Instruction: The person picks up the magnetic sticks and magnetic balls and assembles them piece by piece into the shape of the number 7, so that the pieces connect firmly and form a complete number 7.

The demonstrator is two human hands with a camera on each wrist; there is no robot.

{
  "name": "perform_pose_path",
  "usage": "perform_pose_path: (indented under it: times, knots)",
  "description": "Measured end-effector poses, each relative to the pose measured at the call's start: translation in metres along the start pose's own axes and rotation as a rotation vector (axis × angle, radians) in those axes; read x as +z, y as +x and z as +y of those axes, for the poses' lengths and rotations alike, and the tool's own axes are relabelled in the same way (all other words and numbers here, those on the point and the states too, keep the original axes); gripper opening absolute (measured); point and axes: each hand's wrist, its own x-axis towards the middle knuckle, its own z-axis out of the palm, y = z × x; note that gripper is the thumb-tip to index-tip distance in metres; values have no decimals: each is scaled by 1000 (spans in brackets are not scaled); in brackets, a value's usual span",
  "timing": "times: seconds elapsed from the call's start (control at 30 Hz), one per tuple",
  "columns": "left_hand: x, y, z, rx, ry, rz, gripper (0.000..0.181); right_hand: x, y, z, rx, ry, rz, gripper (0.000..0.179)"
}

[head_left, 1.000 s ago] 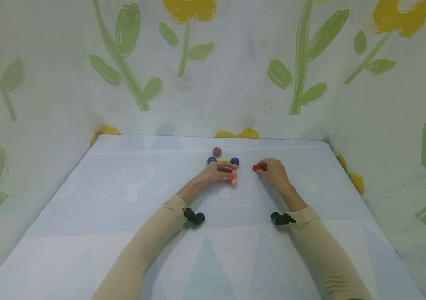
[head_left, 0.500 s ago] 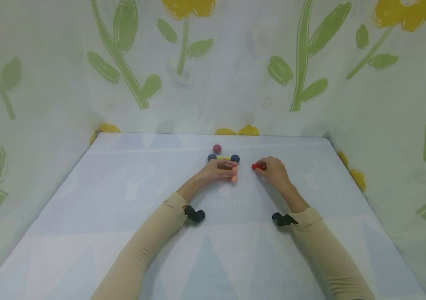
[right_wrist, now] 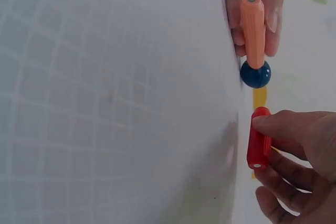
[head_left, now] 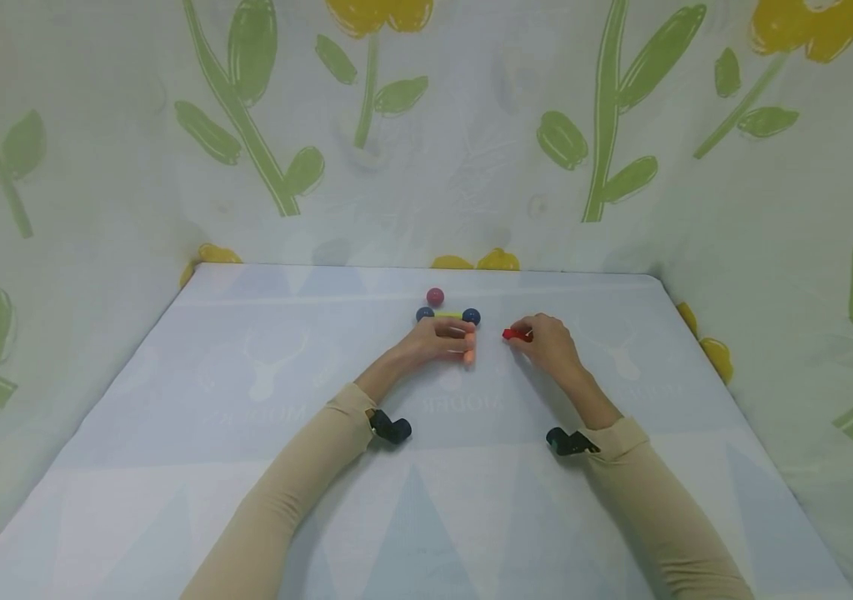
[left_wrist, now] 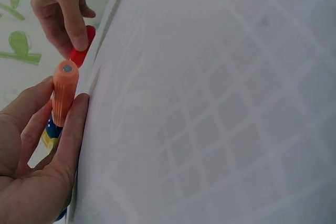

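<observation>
My left hand (head_left: 426, 343) holds an orange magnetic rod (left_wrist: 65, 93) between thumb and fingers, its metal-tipped end facing the wrist camera. In the right wrist view the rod's far end meets a dark blue ball (right_wrist: 256, 75); whether they touch firmly I cannot tell. A short distance to the right, my right hand (head_left: 552, 345) pinches a red magnetic rod (right_wrist: 259, 139) between thumb and fingers, apart from the orange one. Beyond the left fingers, a yellow-green rod (head_left: 448, 315) joins that ball to a second dark blue ball (head_left: 424, 315).
A crimson ball (head_left: 435, 297) sits on the table behind the joined pair. The pale patterned table (head_left: 306, 492) ends at a back edge against a flower-print curtain (head_left: 456, 183). Small black cameras are strapped at both cuffs.
The red rod's tip has edged very slightly left, toward the orange rod. My left hand keeps its place and its hold. The head view has shifted a little.
</observation>
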Motion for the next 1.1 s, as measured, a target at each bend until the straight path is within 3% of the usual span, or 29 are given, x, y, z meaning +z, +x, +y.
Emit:
perform_pose_path:
  times: [1.1]
  knots:
    - [0, -1, 1, -10, 22, 0, 39, -9, -21, -20, -93, 4, -9, 28]
